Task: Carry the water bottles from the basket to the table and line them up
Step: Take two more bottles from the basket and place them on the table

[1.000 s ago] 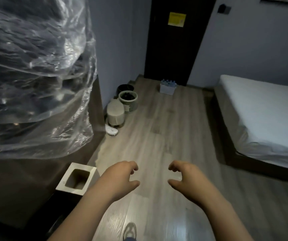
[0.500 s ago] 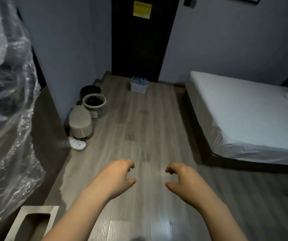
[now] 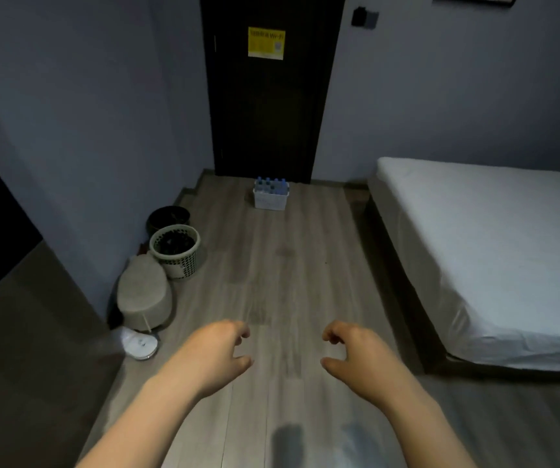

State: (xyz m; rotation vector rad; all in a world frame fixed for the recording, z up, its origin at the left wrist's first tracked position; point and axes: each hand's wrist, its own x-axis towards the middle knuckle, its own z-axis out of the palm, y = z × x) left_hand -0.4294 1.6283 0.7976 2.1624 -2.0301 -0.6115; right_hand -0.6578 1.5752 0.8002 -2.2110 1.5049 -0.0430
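Wooden floor (image 3: 282, 271) ran from the person's feet up to a dark door (image 3: 272, 96), with a white bed (image 3: 494, 251) on the right side. A second before, shiny plastic wrap filled the left side of the view; now only a thin edge of it showed, and the door sat in the middle. So the person had turned to face the basket (image 3: 271, 198), which looked nearer than before but was still far off, by the door. That likely meant walking over for bottles. Small clear water bottles (image 3: 271, 186) with blue caps stood packed inside the white basket. Both the left hand (image 3: 219, 354) and the right hand (image 3: 356, 358) were held out, fingers curled but loose, each grip holding nothing.
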